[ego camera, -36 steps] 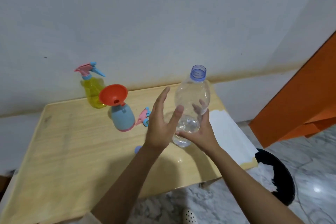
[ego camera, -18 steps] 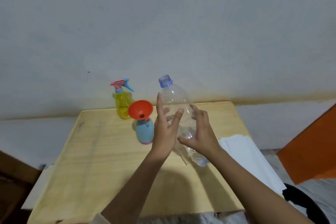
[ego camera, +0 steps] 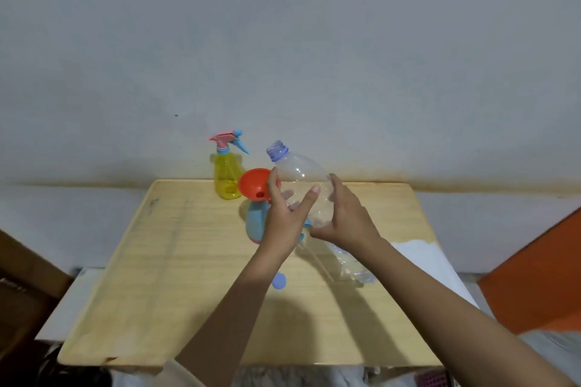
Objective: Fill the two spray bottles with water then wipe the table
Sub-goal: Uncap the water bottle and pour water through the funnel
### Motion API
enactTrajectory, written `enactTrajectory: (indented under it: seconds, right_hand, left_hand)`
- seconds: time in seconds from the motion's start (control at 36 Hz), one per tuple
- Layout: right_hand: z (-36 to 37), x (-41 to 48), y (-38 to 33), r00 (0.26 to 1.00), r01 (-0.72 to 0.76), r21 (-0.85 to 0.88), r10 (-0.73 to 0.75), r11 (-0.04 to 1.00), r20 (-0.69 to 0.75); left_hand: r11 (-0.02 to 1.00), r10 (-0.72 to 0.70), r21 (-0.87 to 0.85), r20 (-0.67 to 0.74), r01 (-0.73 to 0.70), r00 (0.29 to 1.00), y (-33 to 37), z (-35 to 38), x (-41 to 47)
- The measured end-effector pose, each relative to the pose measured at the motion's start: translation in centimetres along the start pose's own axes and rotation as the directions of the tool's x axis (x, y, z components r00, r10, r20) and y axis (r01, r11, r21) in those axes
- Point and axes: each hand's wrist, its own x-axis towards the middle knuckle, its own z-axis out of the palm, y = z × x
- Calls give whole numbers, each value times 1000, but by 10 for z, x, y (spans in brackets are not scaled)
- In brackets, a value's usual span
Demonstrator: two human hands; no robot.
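Right hand (ego camera: 345, 220) grips the uncapped bottle (ego camera: 301, 173), left hand (ego camera: 283, 220) spread against it; pouring into the funnel (ego camera: 253, 182) just beyond has not yet begun.

Both forearms are bare from elbow to wrist, and the left hand (ego camera: 283, 223) and right hand (ego camera: 347, 220) are bare too; a pale, off-white sleeve edge (ego camera: 179, 374) shows at the left elbow

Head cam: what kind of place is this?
Probably a plain room at home, not a lab: a small wooden table against a bare grey wall, with household things, a yellow spray bottle, an orange funnel and a clear plastic bottle.
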Motion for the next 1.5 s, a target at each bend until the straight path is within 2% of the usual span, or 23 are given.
enactTrajectory:
  seconds: [0.08, 0.19, 0.28, 0.42, 0.92, 1.19, 1.5]
  right_hand:
    - [-3, 5, -9, 998, -9, -226, 21, 974, 54]
    - [-10, 10, -15, 996, -10, -412, 47, 911, 80]
    - [-16, 11, -15, 994, 0, -519, 55, 855, 90]
    - [-24, 12, -15, 992, 11, -631, 71, 776, 104]
    - [-37, 20, -17, 994, 8, -764, 76, 645, 74]
    - [-45, 23, -19, 995, 10, -784, 72, 620, 70]
    - [-48, 25, -22, 993, 7, -773, 84, 635, 78]
  left_hand:
    - [995, -91, -52, -59, 88, 994, -2, -1, -2]
    - [968, -202, -174, -107, 182, 973, -22, 6, 0]
    - [939, -215, -297, -110, 175, 970, -19, 14, -3]
    - [901, -210, -409, -127, 142, 969, -19, 27, -10]
    - [794, -301, -567, -53, 220, 952, -19, 41, -4]
    - [702, -343, -660, 14, 267, 939, -23, 49, 3]
    - [706, -325, -659, 21, 257, 945, -22, 50, 7]
